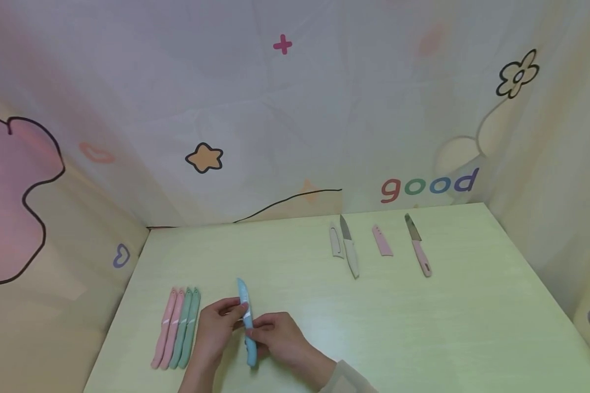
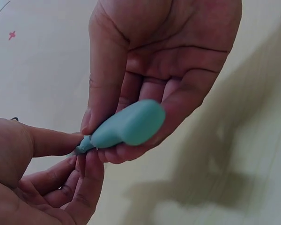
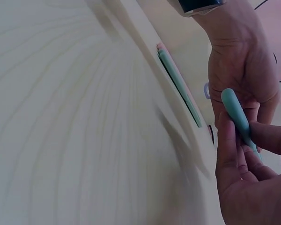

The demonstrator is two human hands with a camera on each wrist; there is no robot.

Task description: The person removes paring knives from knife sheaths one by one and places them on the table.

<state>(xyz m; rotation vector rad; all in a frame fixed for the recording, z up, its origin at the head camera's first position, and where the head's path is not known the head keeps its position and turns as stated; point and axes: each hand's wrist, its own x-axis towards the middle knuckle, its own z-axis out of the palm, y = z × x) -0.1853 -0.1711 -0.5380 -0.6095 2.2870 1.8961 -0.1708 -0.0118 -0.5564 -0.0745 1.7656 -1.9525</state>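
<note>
In front of me both hands hold a light-blue knife [image 1: 251, 349], its handle end toward me and its pale blue blade end, which looks sheathed, pointing away. My left hand [image 1: 215, 326] pinches the blade end between thumb and fingers. On the handle, near its middle, the thumb and fingers of my right hand [image 1: 282, 338] grip. The left wrist view shows the handle's rounded butt [image 2: 143, 123] close up, with the right hand [image 2: 164, 61] above and the left hand [image 2: 33, 178] at lower left. Fingers hide the knife's middle.
Left of the hands, pink knives [image 1: 166, 333] and green knives [image 1: 188, 330] lie side by side. Toward the back right lie a white-handled knife [image 1: 351, 256] beside its white sheath [image 1: 335, 241], and a pink-handled knife [image 1: 420, 256] beside a pink sheath [image 1: 382, 241]; both blades are bare.
</note>
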